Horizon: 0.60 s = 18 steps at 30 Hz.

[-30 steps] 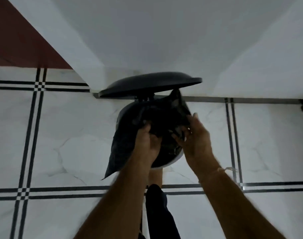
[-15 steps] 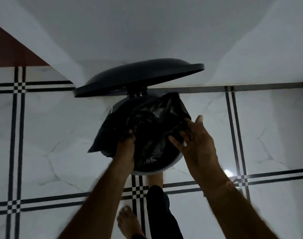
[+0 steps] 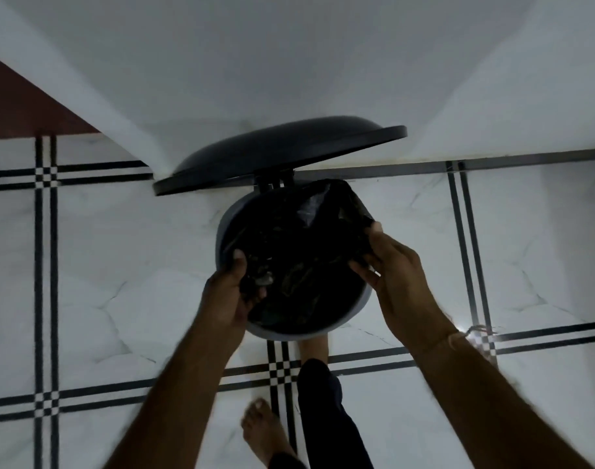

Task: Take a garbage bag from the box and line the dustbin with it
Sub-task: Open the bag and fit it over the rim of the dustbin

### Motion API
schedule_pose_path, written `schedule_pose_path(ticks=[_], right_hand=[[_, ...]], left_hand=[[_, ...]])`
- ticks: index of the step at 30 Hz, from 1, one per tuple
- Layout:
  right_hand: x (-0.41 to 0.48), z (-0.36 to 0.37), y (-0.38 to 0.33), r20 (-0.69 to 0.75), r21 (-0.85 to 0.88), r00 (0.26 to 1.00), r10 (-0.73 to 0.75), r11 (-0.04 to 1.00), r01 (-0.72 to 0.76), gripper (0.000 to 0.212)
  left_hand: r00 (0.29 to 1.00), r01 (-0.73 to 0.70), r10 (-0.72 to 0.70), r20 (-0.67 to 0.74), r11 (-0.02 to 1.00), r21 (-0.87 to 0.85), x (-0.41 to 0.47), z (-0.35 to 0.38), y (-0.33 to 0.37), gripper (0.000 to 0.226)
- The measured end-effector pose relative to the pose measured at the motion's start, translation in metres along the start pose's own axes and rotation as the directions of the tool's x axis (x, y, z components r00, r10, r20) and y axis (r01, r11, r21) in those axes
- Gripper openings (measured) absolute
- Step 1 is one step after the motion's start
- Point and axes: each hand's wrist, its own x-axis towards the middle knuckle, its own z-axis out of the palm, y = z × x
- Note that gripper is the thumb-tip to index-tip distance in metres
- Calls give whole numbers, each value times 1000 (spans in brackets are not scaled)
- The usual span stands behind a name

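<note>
A round grey dustbin [image 3: 282,335] stands on the tiled floor by the wall, its dark lid [image 3: 279,152] propped open behind it. A black garbage bag [image 3: 306,252] fills the bin's mouth, crumpled inside. My left hand [image 3: 226,296] pinches the bag's edge at the bin's near-left rim. My right hand [image 3: 396,275] grips the bag's edge at the right rim, where the plastic bulges over the side. The box is not in view.
White marble floor tiles [image 3: 120,265] with black border lines surround the bin. A white wall [image 3: 289,62] rises right behind it, with a dark red surface [image 3: 15,103] at the far left. One bare foot [image 3: 265,431] stands near the bin and a dark-trousered leg [image 3: 326,411] reaches under it.
The bag's loose flap that hung out over the left side is now inside the bin. My hands have spread apart to opposite rims, and the bag's mouth is wider.
</note>
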Motion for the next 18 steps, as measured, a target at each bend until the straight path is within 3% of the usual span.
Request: schedule_pose_path(ticks=[4,8,11,13,16,18], right_hand=[[9,-6,4,-159,81,986,-46,995,60,28],[21,-26,3,-271,232,956,112,972,-48,20],[25,-39,2,-262,190,956,130,978,-81,21],[18,-40,0,-190,32,982,-2,999,8,24],[-7,-19,4,127,-252,943,-309,909,332,37],[-15,0,12,268,-400,923,-276,840,367,51]], left_hand=[[998,-47,50,22,989,-138,-3,-32,13,34],[997,-40,24,-75,974,-223,5,-58,15,35],[999,-39,33,-29,965,-258,5,-68,19,39],[998,-41,50,35,975,-221,-1,-59,17,42],[983,-49,65,173,994,-97,-12,-25,8,43],[975,-35,49,217,997,-71,-14,-2,4,49]])
